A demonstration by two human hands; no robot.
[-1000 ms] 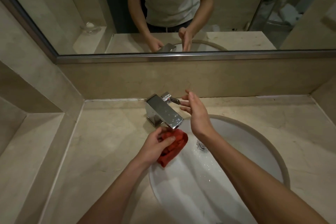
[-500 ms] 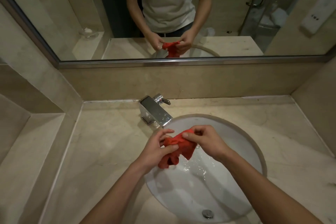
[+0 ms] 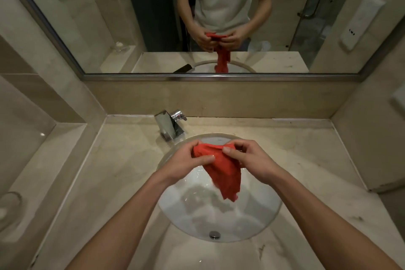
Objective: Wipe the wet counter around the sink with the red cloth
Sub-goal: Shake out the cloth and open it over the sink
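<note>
Red cloth [image 3: 221, 169]: hangs spread over the sink [image 3: 258, 221], pinched at its top edge.
Grip: left hand [image 3: 186, 161] and right hand [image 3: 252, 160] each hold a corner.
Change: a second ago bunched in the left hand alone; now opened out.
Meaning: ready for wiping the tabletop [image 3: 114, 171] beside the grip.

Both bare arms reach in from six o'clock and meet in the middle. The left hand [image 3: 188, 160] and the right hand [image 3: 252, 160] each pinch the red cloth [image 3: 223, 171], thumbs on top, fingers curled.
</note>
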